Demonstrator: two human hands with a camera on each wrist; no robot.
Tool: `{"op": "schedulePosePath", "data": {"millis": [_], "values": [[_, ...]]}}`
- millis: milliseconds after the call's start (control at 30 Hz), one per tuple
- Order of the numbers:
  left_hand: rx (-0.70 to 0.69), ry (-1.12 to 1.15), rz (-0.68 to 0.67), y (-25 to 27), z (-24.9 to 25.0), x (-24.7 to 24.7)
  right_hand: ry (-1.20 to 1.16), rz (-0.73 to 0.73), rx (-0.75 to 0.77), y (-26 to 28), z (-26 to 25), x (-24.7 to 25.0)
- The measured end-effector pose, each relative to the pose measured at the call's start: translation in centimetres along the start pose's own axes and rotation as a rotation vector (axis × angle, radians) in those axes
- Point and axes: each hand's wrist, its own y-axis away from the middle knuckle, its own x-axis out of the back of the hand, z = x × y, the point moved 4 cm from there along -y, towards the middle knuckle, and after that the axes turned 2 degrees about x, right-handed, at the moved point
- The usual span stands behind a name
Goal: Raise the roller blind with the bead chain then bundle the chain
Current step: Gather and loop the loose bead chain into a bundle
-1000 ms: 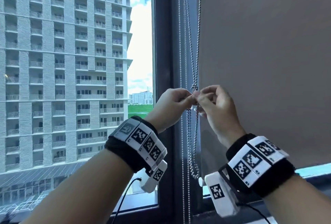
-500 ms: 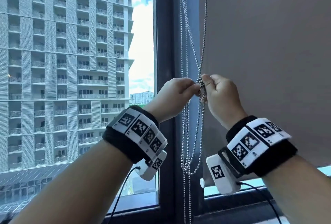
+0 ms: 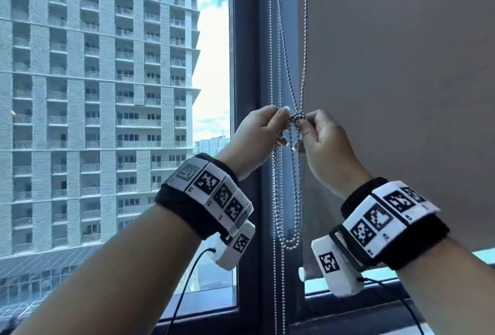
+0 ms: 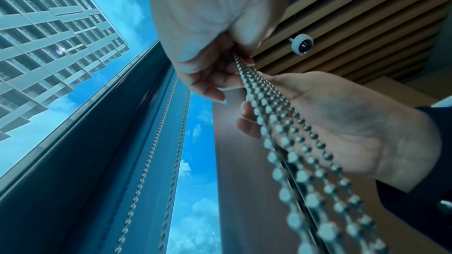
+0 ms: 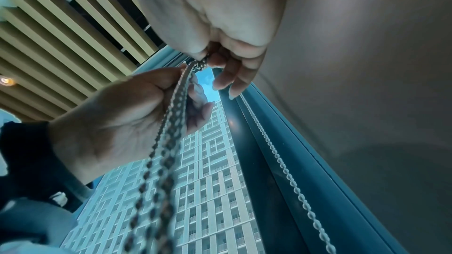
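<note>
Head view, dark window frame (image 3: 246,147), grey roller blind (image 3: 401,93), high-rise (image 3: 93,93) outside

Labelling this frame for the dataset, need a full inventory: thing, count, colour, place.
bead chain: one, silver, several loops gathered at a knot between the hands, hanging beside the frame
roller blind: one, grey-brown, right window, lower edge near the sill
window frame: one, dark, centre
tower block: one, pale grey, outside left
slatted ceiling: one, wood-coloured, overhead
wrist bands: two, black with white markers
left hand: pinches the knot
right hand: pinches the knot
</note>
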Motion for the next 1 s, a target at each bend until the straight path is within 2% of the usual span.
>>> {"op": "schedulePosePath", "data": {"millis": [300,467,733,900,1000], "values": [[0.136,0.23,-0.019,0.6,-0.2,-0.4,0.024,0.011,0.024,0.0,0.3,-0.1],[0.166,0.172,-0.005,0.6,-0.7,-0.2,-0.009,0.057,0.001,0.4,0.8,0.2],[0.16,0.042,-0.119,2.5,-2.2,0.2,-0.046,0.16,-0.059,-0.5,2.0,1.9],[0.217,0.042,-0.224,3.4,-3.2,-0.2,-0.121,0.124,-0.121,-0.1,2.8,1.5],[0.279,0.061,-0.334,3.8,-3.3,-0.9,-0.301,0.077,-0.223,0.4,3.1,0.6]]}}
